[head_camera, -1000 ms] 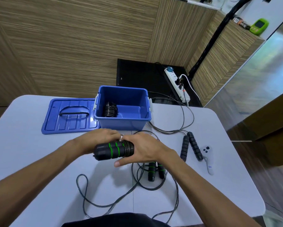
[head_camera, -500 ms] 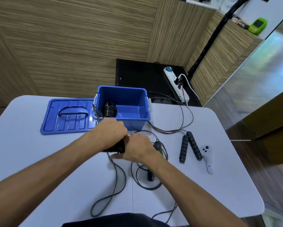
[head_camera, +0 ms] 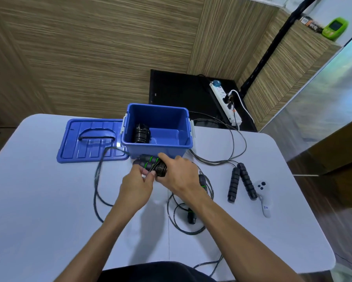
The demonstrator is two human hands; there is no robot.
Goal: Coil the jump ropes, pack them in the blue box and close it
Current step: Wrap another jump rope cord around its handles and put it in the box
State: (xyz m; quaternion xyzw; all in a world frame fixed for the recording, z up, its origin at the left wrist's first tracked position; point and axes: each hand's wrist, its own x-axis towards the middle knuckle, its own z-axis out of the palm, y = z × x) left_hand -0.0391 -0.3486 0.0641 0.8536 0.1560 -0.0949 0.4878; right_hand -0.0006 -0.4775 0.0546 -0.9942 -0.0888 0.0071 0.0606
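The open blue box (head_camera: 157, 148) stands at the table's far side with one coiled black rope (head_camera: 141, 133) inside. Just in front of it my right hand (head_camera: 178, 176) grips a pair of black handles with green rings (head_camera: 150, 162), rope wound around them. My left hand (head_camera: 137, 187) pinches the rope at the bundle. The loose cord (head_camera: 96, 186) loops away to the left. The blue lid (head_camera: 90, 140) lies flat to the left of the box. Another green-ringed rope (head_camera: 191, 214) and a black foam-handled rope (head_camera: 240, 182) lie to the right.
A white controller (head_camera: 263, 197) lies by the right table edge. A power strip (head_camera: 226, 104) and cables sit on a black surface behind the table. The foam-handled rope's cord (head_camera: 232, 151) curves beside the box.
The handle bundle has been lifted closer to the box's front. The loose cord has swung from the near side out to the left, up toward the lid.
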